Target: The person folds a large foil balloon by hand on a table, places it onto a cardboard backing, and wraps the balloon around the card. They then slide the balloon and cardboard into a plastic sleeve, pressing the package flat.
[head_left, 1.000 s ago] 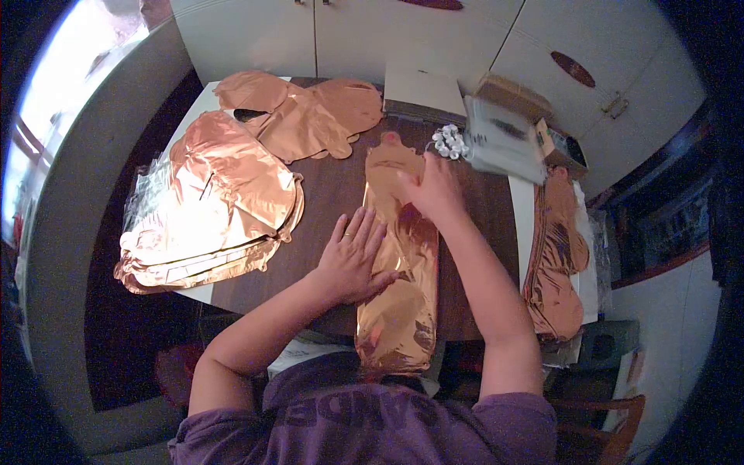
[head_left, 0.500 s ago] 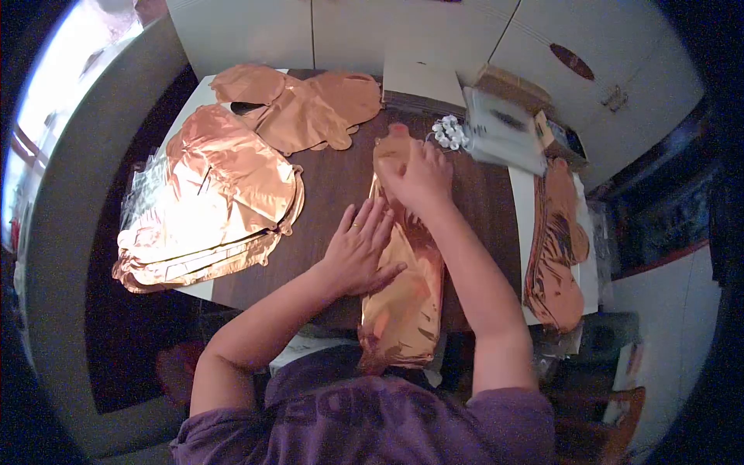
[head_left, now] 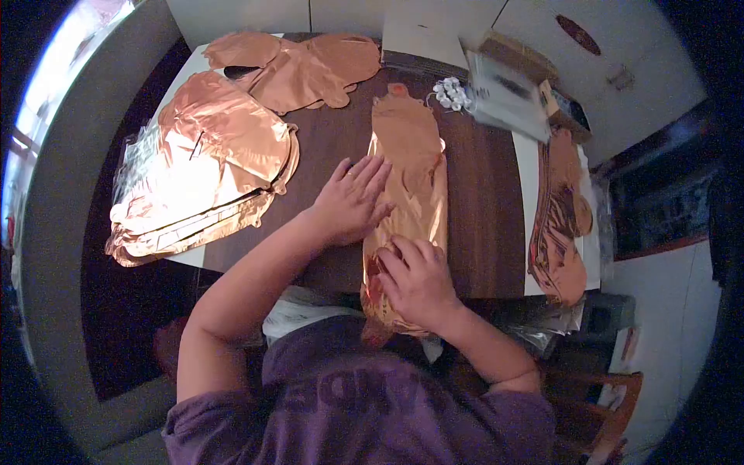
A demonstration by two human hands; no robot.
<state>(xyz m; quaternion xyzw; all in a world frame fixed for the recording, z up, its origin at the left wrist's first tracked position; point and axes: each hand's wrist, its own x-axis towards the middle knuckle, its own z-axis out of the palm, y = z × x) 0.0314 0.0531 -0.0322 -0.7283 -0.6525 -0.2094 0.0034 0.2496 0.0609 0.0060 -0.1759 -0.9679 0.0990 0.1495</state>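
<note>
A long, flat copper-coloured foil balloon [head_left: 407, 143] lies lengthwise before me, its lower end reaching over the table's near edge. My left hand [head_left: 355, 200] rests flat on its left side, fingers stretched out. Lower down, my right hand [head_left: 418, 283] touches the foil with bent, slightly parted fingers; what lies under the palm is hidden. To the left is a pile of shiny copper foil balloons [head_left: 225, 147], and more flat foil balloons [head_left: 310, 70] lie at the back.
Folded copper foil [head_left: 562, 217] lies along the right side of the dark wooden table [head_left: 484, 209]. At the back are a small white bunch [head_left: 451, 94], a clear plastic packet [head_left: 508, 101] and a cardboard box [head_left: 518, 56]. A wooden chair [head_left: 620, 411] stands at lower right.
My right hand has moved from the balloon's far end down to its near part, uncovering the upper foil. My left hand stays on the left side. The whole view has shifted slightly.
</note>
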